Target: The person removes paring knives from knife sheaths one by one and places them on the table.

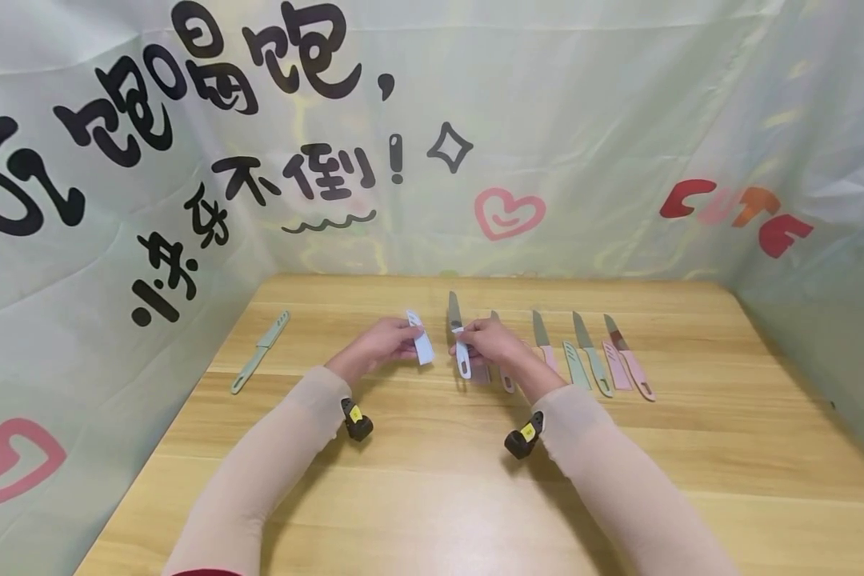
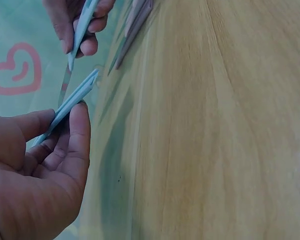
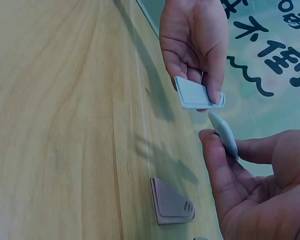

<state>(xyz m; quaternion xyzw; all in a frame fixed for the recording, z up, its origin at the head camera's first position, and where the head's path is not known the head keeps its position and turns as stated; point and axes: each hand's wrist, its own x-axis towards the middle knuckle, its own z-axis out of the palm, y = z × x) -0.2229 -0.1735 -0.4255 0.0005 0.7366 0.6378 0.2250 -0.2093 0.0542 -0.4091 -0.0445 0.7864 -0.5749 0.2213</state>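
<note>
My left hand (image 1: 387,340) pinches a light blue knife sheath (image 1: 422,346) between thumb and fingers, above the table. Facing it, my right hand (image 1: 493,340) grips a kitchen knife (image 1: 463,360) by its light blue handle, the bare blade pointing away from me. Sheath and knife are apart, side by side in the head view. In the left wrist view the sheath's (image 2: 72,106) wide open end points toward the knife's handle (image 2: 82,30). Under my right hand a mauve sheath (image 3: 172,205) lies on the wood, beside a mauve-handled knife (image 1: 508,381).
Right of my hands lie a pink-handled knife (image 1: 550,358), a green sheath (image 1: 577,366), a green-handled knife (image 1: 596,370), a pink sheath (image 1: 617,368) and another pink knife (image 1: 642,378). A sheathed green knife (image 1: 261,350) lies far left. Printed cloth (image 1: 418,232) hangs behind the table (image 1: 446,496).
</note>
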